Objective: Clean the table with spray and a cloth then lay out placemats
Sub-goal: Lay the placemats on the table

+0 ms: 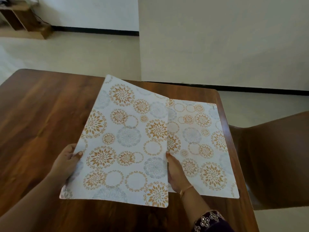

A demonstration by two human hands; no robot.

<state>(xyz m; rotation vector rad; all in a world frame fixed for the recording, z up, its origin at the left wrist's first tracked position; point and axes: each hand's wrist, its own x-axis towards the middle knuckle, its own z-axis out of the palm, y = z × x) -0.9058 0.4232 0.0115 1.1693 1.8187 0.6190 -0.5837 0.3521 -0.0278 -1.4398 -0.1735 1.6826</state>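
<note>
Upper placemat [127, 139], white with orange and grey floral circles, is held tilted above the wooden desk [41, 118]; left hand [66, 162] pinches its left edge, thumb on top and fingers beneath, and right hand [177, 173] grips its right edge, thumb tip at the rim. A second placemat [204, 148] of the same pattern lies flat on the desk just right of the held one, partly beneath it and the right hand, close to the desk's right edge. A brown chair [274, 161] stands right of the desk.

Soft even daylight, faint shadows, slight blur, wide-angle bending at edges
</note>
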